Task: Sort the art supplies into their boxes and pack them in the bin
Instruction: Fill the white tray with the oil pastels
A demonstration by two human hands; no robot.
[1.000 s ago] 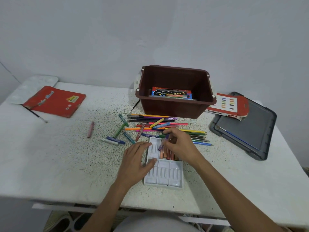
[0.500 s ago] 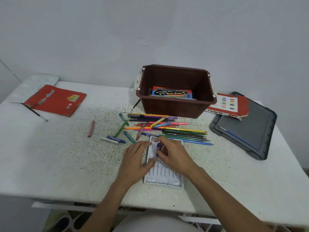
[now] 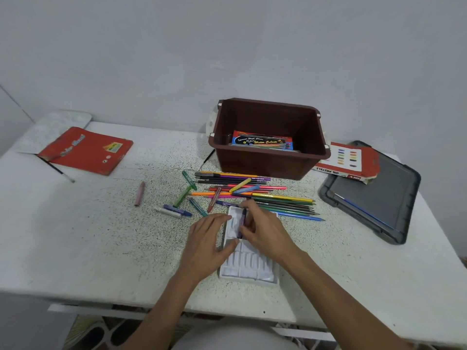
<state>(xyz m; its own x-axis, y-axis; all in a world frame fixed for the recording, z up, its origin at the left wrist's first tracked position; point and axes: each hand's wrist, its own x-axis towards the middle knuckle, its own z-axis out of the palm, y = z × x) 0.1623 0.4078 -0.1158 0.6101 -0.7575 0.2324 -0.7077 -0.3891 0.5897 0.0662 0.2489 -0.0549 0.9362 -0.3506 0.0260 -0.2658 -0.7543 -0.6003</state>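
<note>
Tray (image 3: 249, 265), white and ridged, is lying at the near middle of the table (image 3: 88, 236). The left hand (image 3: 209, 245) is resting on the tray's left edge, fingers nearly straight and held together, thumb lying on the plastic. The right hand (image 3: 265, 231) is pinching a purple pastel (image 3: 243, 220) between thumb and curled fingers over the tray's far slots; whether the pastel is seated cannot be told. Beyond, loose crayons (image 3: 189, 180) and pencils (image 3: 283, 203) are lying scattered. Farther back, the brown bin (image 3: 270, 162) is holding a watercolour box (image 3: 262, 142).

Forearms reach in from near side. L hand (image 3: 209, 239) flat, fingers relaxed, thumb out to right. R hand (image 3: 267, 231) just beside, fingers curled, pinching purple crayon (image 3: 243, 221).
</note>
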